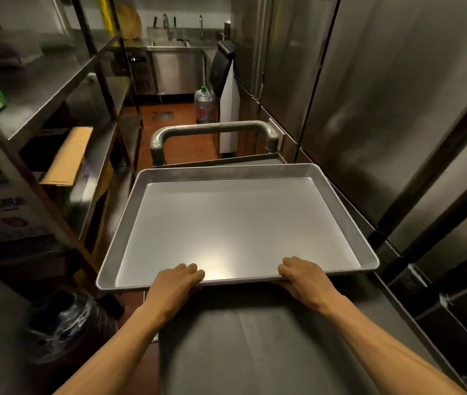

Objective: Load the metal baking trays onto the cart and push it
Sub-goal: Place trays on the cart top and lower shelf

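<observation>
A wide metal baking tray (235,223) sits in the middle of the scene, held by its near rim over the dark flat top of the cart (269,346). The left hand (176,286) is curled over the near rim left of its middle, with the fingers lying on the inside of the tray and the thumb hidden beneath. The right hand (302,280) grips the same rim further right in the same manner, fingers bent over the edge and closed on it. Both forearms reach forward from the near edge of the view. The tray is empty and shiny, with a bright patch of reflected light near the hands; its near left corner juts out past the left side of the cart top, and whether its underside rests on the cart or hangs just above it cannot be told. At the far end of the cart a curved grey handle bar (215,132) rises beyond the tray's far rim. To the left stands a steel shelving rack (55,89) holding a cardboard box (67,156), and near its foot a bin lined with a dark plastic bag (67,326). Tall stainless steel refrigerator doors (383,109) fill the right side. Far off, on the reddish tiled floor, stands a large clear plastic bottle with a green cap (204,105), with a steel sink counter (178,61) behind it.
</observation>
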